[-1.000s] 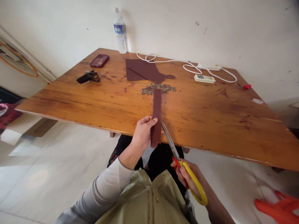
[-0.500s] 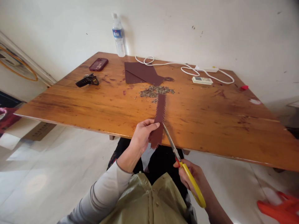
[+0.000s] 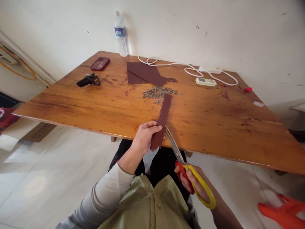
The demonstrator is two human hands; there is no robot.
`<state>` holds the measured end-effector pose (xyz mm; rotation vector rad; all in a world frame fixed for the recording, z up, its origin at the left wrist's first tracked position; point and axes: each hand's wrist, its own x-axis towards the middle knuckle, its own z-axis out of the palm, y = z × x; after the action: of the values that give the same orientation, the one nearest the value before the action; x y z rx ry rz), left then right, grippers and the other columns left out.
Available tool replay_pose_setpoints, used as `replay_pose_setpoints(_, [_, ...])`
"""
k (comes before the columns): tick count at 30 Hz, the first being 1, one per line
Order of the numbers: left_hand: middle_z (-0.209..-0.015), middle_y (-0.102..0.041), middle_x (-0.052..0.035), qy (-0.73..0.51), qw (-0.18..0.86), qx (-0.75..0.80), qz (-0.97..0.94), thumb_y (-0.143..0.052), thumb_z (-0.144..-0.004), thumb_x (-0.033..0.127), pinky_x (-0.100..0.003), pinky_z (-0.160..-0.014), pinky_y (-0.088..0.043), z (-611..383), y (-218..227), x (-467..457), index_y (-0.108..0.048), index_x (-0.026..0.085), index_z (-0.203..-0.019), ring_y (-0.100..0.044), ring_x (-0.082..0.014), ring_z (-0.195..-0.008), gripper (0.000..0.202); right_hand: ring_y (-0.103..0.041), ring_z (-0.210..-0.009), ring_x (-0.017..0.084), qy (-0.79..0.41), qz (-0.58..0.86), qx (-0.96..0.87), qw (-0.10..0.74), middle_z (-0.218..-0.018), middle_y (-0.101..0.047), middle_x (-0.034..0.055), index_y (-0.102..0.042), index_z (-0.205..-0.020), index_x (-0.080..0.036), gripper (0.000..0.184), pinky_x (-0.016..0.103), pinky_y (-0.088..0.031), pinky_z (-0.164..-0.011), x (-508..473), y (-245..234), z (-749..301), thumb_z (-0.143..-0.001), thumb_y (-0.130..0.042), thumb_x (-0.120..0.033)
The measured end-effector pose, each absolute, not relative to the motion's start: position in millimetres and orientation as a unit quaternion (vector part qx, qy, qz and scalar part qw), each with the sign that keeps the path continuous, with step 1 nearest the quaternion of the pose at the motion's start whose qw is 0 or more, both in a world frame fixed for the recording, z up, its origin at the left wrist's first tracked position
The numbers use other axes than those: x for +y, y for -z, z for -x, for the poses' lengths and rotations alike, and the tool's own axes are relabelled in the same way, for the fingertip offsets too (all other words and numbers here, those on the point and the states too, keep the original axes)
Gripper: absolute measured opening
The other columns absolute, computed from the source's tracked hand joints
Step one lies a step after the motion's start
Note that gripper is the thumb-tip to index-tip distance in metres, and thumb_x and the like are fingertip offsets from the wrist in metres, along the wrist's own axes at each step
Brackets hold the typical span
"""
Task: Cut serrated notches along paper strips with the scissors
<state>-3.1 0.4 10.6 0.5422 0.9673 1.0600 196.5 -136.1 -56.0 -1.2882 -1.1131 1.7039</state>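
Between thumb and fingers, my left hand grips a dark brown strip near the table's front edge. Its long sides and near end are cut into small teeth, and the material could be leather or card. My right hand is closed around the red and yellow handles of a pair of scissors. The blade tips meet the strip's right edge, just beside my left thumb. Beyond the strip's far end lies a pile of small brownish clippings. Larger brown sheets lie behind the pile.
On the wooden table are a phone, a black hair clip, a white remote and a white power cord. A plastic bottle stands at the back by the wall. An orange-red bag lies on the floor.
The strip has tilted, its far end swinging right and its near end left. The scissors have turned in my right hand, and both handles now show, spread wider apart.
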Motion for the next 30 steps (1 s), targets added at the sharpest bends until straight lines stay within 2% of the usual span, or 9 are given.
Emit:
replay_pose_setpoints(7, [-0.058, -0.064, -0.0013, -0.484, 0.715, 0.438, -0.252, -0.082, -0.053, 0.022, -0.026, -0.049, -0.046, 4, -10, 0, -0.067, 0.014, -0.064, -0.058, -0.0129, -0.047, 0.02, -0.023, -0.035, 0.004, -0.644, 0.535, -0.408, 0.364, -0.05, -0.036, -0.0115, -0.064, -0.088, -0.016, 0.059, 0.018, -0.016, -0.035, -135, 55, -196, -0.081, -0.065, -0.075])
replay_pose_setpoints(16, [-0.058, -0.065, -0.0012, -0.483, 0.711, 0.444, -0.253, -0.082, -0.051, 0.023, -0.026, -0.051, -0.045, 3, -9, 0, -0.067, 0.013, -0.064, -0.058, -0.0128, -0.048, 0.022, -0.021, -0.035, 0.003, -0.632, 0.557, -0.405, 0.355, -0.047, -0.033, -0.0125, -0.062, -0.083, -0.017, 0.06, 0.016, -0.016, -0.035, -136, 46, -189, -0.079, -0.064, -0.077])
replay_pose_setpoints(23, [-0.056, -0.064, -0.0008, -0.482, 0.713, 0.447, -0.244, -0.083, -0.047, 0.023, -0.026, -0.051, -0.044, 3, -12, 0, -0.066, 0.014, -0.062, -0.058, -0.0127, -0.048, 0.023, -0.023, -0.041, 0.006, -0.61, 0.621, -0.388, 0.303, -0.046, -0.029, -0.0117, -0.058, -0.073, -0.019, 0.069, 0.018, -0.018, -0.039, -136, 25, -182, -0.066, -0.064, -0.088])
replay_pose_setpoints(25, [-0.055, -0.064, -0.0008, -0.479, 0.715, 0.445, -0.247, -0.083, -0.047, 0.023, -0.026, -0.05, -0.043, 3, -12, 0, -0.066, 0.014, -0.061, -0.058, -0.013, -0.048, 0.023, -0.024, -0.042, 0.006, -0.615, 0.622, -0.373, 0.309, -0.048, -0.031, -0.0108, -0.059, -0.073, -0.02, 0.066, 0.019, -0.018, -0.039, -137, 25, -182, -0.064, -0.069, -0.084])
replay_pose_setpoints(30, [-0.056, -0.064, -0.0013, -0.48, 0.714, 0.447, -0.245, -0.082, -0.047, 0.023, -0.026, -0.05, -0.044, 2, -11, 0, -0.066, 0.014, -0.062, -0.058, -0.0133, -0.049, 0.024, -0.025, -0.041, 0.007, -0.626, 0.604, -0.358, 0.339, -0.049, -0.03, -0.0103, -0.058, -0.071, -0.022, 0.043, 0.02, -0.017, -0.037, -138, 30, -181, -0.07, -0.079, -0.06])
